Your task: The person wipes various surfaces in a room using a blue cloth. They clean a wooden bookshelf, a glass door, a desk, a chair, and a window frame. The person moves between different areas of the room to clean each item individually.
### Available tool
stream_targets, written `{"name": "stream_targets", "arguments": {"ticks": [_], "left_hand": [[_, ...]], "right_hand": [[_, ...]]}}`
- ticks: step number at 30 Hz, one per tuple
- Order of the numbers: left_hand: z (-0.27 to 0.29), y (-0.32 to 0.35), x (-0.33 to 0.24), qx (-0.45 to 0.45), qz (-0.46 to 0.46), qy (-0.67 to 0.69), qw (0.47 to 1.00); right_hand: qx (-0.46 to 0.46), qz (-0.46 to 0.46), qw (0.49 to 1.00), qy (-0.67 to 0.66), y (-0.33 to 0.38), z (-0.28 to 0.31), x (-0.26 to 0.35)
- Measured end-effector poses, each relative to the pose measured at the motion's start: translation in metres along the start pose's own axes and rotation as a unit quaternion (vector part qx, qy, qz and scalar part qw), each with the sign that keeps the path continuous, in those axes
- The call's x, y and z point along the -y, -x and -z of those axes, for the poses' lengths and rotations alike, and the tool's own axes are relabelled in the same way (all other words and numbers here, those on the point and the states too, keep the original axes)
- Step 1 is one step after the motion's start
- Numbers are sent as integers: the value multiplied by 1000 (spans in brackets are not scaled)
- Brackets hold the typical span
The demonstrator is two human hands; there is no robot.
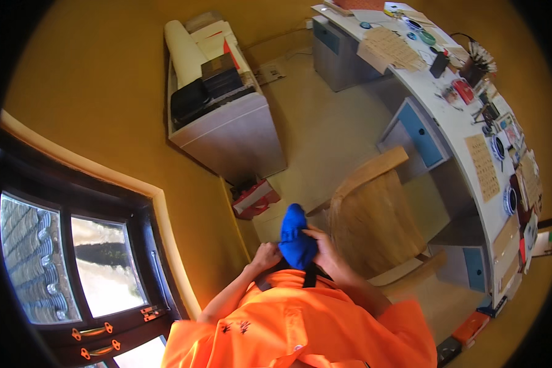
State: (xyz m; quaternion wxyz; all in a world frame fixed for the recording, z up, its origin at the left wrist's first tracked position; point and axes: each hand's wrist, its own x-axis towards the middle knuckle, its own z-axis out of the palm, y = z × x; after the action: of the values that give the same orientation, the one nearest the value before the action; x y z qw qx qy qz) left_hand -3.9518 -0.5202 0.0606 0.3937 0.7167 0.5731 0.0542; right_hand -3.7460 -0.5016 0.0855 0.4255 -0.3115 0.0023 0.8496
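A bunched blue cloth [297, 240] is held up in front of my waist, its rounded end pointing away from me. My right hand [326, 253] is closed on its right side, with the thumb and fingers at the cloth's edge. My left hand [265, 255] is closed in a fist at the cloth's left edge and seems to pinch it there. Part of the left fingers' grip is hidden. Dark straps show under the cloth, against my orange shirt [288, 319].
A wooden chair [377, 221] stands at my right, before a long white desk [438, 107] with papers, brushes and dishes. Ahead is a cabinet [233, 132] holding paper rolls and dark boxes. A red bag [257, 199] lies by it. At left is a dark-framed window [67, 211].
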Motion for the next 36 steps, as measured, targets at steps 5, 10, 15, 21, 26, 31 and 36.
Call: {"name": "stream_targets", "arguments": {"ticks": [5, 10, 15, 21, 26, 31, 36], "left_hand": [[23, -76, 16, 72, 145, 509, 845], [86, -153, 17, 117, 129, 606, 776], [141, -204, -7, 103, 48, 635, 764], [176, -240, 36, 38, 142, 714, 684], [193, -242, 92, 53, 320, 792, 517], [192, -238, 159, -6, 326, 749, 576], [202, -259, 189, -24, 423, 715, 556]], "right_hand": [[-87, 157, 982, 52, -28, -8, 32], [-127, 248, 938, 204, -90, -51, 69], [-134, 231, 865, 424, -158, -78, 86], [-49, 198, 901, 382, -181, -131, 125], [-217, 259, 697, 632, -179, -47, 143], [-212, 91, 489, 841, -156, 25, 121], [-213, -23, 597, 773, -157, 26, 110]]}}
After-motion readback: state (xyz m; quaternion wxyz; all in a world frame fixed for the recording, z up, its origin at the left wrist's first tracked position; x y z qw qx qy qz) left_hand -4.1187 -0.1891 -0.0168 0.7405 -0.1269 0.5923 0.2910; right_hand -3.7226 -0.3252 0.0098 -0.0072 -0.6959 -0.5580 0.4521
